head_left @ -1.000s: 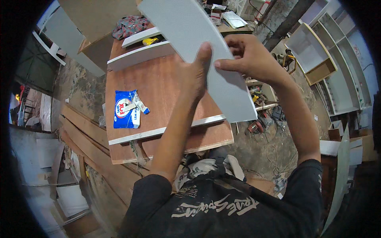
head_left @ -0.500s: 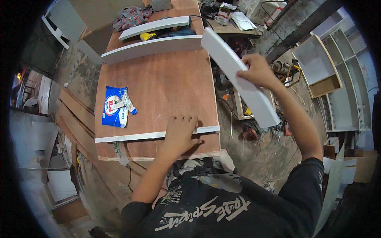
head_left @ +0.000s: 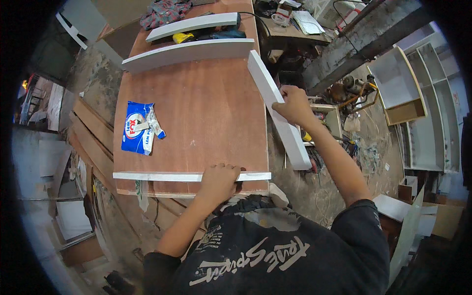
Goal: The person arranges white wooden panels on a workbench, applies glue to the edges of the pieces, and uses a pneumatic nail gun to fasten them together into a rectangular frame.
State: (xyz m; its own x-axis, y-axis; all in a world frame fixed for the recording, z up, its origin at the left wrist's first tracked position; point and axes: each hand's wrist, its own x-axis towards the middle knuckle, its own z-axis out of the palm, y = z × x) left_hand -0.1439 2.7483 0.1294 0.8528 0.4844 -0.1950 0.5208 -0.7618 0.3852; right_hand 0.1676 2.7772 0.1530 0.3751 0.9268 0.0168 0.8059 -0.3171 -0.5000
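Note:
My right hand [head_left: 296, 107] grips a long white board [head_left: 267, 88] at about its middle, thumb over the upper edge. This board slants along the right side of the reddish-brown wooden worktop [head_left: 191, 113]; whether it touches the worktop I cannot tell. At the near edge, my left hand [head_left: 220, 182] has its fingers bent over a second white board [head_left: 157, 176] that stands on edge across the worktop. Across the far part stands a third white board [head_left: 189, 55], with a shorter white piece [head_left: 194, 26] behind it. A blue glue pouch [head_left: 132, 143] lies at the left with a small tube on it.
Between the far pieces lie tools, one yellow [head_left: 182, 38]. A crumpled checked cloth [head_left: 164, 13] sits at the far left. Beyond the worktop's right side are a grey pillar [head_left: 351, 49], a compressor-like machine [head_left: 344, 91] and white shelving [head_left: 432, 113]. Wooden planks [head_left: 93, 130] lie at left.
My right hand has brought its board left and closer to the worktop, turning it steeper. My left hand's fingers have drawn back and curled over the near board, which sits slightly nearer my body.

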